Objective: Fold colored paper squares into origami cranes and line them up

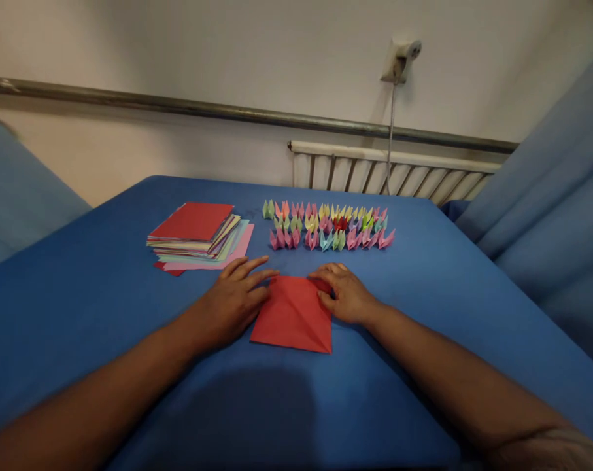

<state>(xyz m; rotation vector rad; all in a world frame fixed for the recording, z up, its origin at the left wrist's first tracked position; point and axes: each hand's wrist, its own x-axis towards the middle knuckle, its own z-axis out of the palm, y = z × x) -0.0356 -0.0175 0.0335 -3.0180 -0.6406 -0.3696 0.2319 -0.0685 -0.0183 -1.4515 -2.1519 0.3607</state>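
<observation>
A square of folded red paper lies on the blue table in front of me, with a diagonal crease toward its near right corner. My left hand rests along its left side, fingers stretched out and apart, the index fingertip at the far left corner. On the right side, my right hand has its fingers curled, thumb and index finger on the paper's edge near the far right corner. Beyond the hands stand several rows of small folded paper cranes in pink, yellow, green, blue and red.
A stack of coloured paper sheets, red on top, sits at the back left of the blue table. Behind are a wall pipe, a radiator and a socket with a cord. Blue curtains hang at both sides.
</observation>
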